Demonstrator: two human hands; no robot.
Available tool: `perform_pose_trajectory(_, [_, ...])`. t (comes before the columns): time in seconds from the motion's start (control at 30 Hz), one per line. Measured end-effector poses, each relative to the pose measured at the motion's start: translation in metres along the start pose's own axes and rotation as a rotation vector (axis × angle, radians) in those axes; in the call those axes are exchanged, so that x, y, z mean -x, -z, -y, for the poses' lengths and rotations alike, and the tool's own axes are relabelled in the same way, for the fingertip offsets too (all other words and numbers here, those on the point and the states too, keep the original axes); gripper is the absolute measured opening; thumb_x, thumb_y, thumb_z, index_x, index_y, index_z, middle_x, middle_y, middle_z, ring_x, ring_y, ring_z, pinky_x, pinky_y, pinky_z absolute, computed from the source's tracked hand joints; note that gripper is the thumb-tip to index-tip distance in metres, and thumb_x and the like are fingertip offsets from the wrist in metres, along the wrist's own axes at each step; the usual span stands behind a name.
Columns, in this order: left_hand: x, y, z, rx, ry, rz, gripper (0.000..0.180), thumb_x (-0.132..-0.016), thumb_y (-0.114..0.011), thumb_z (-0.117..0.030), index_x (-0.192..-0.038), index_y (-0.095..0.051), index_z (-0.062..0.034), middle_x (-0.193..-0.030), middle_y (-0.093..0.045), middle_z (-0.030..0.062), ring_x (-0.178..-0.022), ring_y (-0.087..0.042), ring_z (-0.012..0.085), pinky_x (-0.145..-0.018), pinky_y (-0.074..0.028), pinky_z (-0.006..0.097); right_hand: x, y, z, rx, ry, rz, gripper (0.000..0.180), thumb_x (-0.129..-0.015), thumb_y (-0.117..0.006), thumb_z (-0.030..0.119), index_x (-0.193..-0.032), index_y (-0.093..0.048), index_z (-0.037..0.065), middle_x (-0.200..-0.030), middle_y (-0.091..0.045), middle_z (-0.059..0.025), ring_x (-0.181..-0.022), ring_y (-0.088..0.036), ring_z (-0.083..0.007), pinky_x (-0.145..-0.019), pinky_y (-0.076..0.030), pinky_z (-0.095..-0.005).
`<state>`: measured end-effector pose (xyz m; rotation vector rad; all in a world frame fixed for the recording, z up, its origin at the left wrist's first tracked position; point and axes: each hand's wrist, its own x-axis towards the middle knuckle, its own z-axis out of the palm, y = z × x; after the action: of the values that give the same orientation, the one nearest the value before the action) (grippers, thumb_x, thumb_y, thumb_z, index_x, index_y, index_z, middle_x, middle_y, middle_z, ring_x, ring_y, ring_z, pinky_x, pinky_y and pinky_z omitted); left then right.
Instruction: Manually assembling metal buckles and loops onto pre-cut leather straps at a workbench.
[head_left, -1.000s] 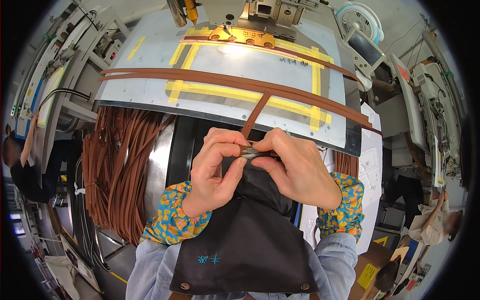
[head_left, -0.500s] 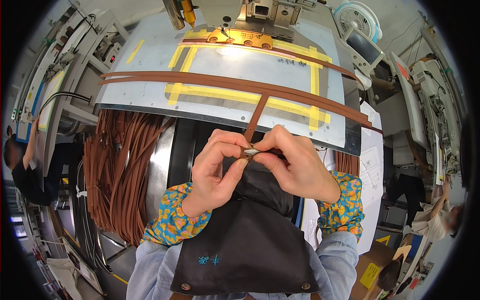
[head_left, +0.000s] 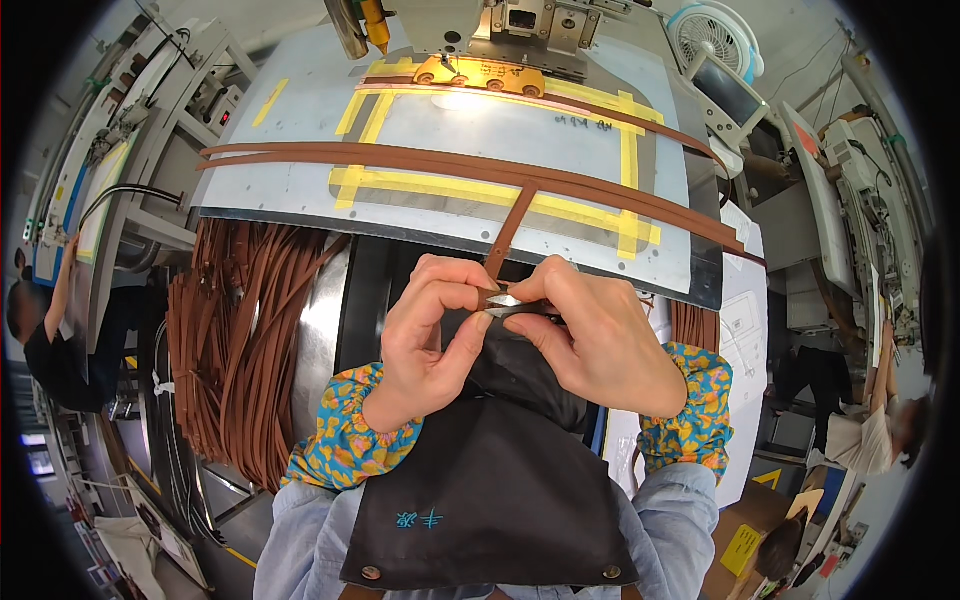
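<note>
Brown strap (head_left: 513,225), sloping over the front edge of the pale table (head_left: 275,180): pinching it between thumb and fingers of left hand (head_left: 425,335); gripping small metal snips (head_left: 503,302) in right hand (head_left: 592,335); farther left, bundle of straps (head_left: 235,340).

The left forearm (head_left: 350,428) lies along the left side of the black apron (head_left: 490,490), the right forearm (head_left: 686,412) along its right. Both wrists angle inward. In front of the apron, the left hand (head_left: 428,345) and right hand (head_left: 592,335) nearly meet, each pinching between thumb and forefinger; the other fingers seem curled, though partly hidden.
</note>
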<state>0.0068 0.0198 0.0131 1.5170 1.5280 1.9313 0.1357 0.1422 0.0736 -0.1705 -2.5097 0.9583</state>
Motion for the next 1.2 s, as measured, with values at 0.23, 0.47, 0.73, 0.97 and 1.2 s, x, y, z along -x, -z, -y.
perform_pose_trajectory(0.23, [-0.001,0.0,0.0,0.003,-0.024,0.012,0.013,-0.074,-0.058,0.01,-0.084,-0.054,0.0031,-0.097,-0.056,0.0136,-0.088,-0.051,0.0219,-0.079,-0.041,0.03,0.001,0.002,0.0,0.035,0.0,0.008,0.02,-0.074,-0.07,0.003,-0.087,-0.054,0.001,-0.071,-0.06,-0.0113,-0.064,-0.061,-0.0306,-0.053,-0.045,-0.0349])
perform_pose_trajectory(0.47, [-0.002,0.001,0.002,0.068,-0.019,0.034,0.011,-0.076,-0.058,0.008,-0.085,-0.054,0.0035,-0.097,-0.055,0.0136,-0.089,-0.051,0.0219,-0.08,-0.041,0.03,-0.001,0.002,0.0,0.051,0.019,0.01,0.018,-0.075,-0.069,0.003,-0.085,-0.053,0.001,-0.07,-0.06,-0.0115,-0.063,-0.06,-0.0316,-0.053,-0.045,-0.0361])
perform_pose_trajectory(0.73, [0.0,0.001,0.003,0.102,0.0,0.038,0.01,-0.079,-0.059,0.006,-0.087,-0.055,0.0038,-0.1,-0.055,0.0143,-0.091,-0.051,0.0211,-0.081,-0.041,0.03,-0.002,0.0,-0.007,-0.023,0.0,0.018,0.015,-0.077,-0.066,-0.001,-0.082,-0.052,0.001,-0.07,-0.059,-0.0098,-0.061,-0.061,-0.025,-0.052,-0.044,-0.0313])
perform_pose_trajectory(0.97, [-0.001,0.001,0.004,0.112,0.035,-0.009,0.009,-0.081,-0.061,0.002,-0.089,-0.058,0.0035,-0.105,-0.055,0.0149,-0.098,-0.051,0.0216,-0.086,-0.041,0.03,0.002,-0.011,-0.02,-0.545,-0.246,-0.072,0.02,-0.078,-0.068,0.005,-0.092,-0.054,0.003,-0.07,-0.056,0.003,-0.052,-0.044,-0.0015,-0.045,-0.032,-0.0182])
perform_pose_trajectory(1.2, [0.0,0.0,0.007,0.099,-0.027,-0.067,0.013,-0.081,-0.06,0.002,-0.094,-0.057,0.0022,-0.108,-0.057,0.0173,-0.103,-0.055,0.0255,-0.092,-0.04,0.035,0.007,-0.028,-0.025,-0.668,-0.303,0.068,0.013,-0.082,-0.064,0.003,-0.092,-0.056,0.001,-0.074,-0.063,-0.0026,-0.052,-0.048,-0.003,-0.047,-0.035,-0.0199])
